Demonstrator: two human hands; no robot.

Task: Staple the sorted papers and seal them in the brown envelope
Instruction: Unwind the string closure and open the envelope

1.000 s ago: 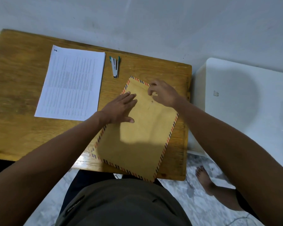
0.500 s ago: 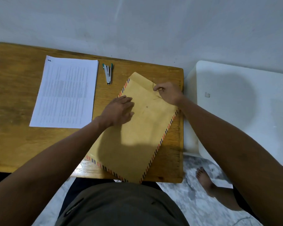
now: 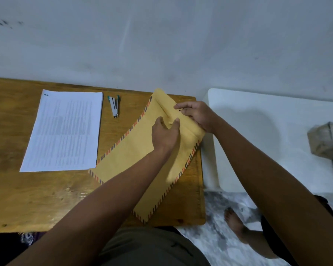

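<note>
A brown envelope with a red-and-blue striped border lies slanted on the wooden table. Its flap at the far end is lifted. My left hand rests on the envelope just below the flap, thumb and fingers pinching at the opening. My right hand grips the flap's right part, near the small string clasp. A stack of printed white papers lies flat to the left. A small green-and-silver stapler lies between the papers and the envelope.
A white plastic surface adjoins the table on the right, with a greyish bag at its far right. A grey wall runs behind the table. My bare foot rests on the marbled floor below.
The flap has come up off the envelope. My left hand has slid up to the envelope's mouth, and my right hand has kept hold at the flap. The camera has tilted upward.
</note>
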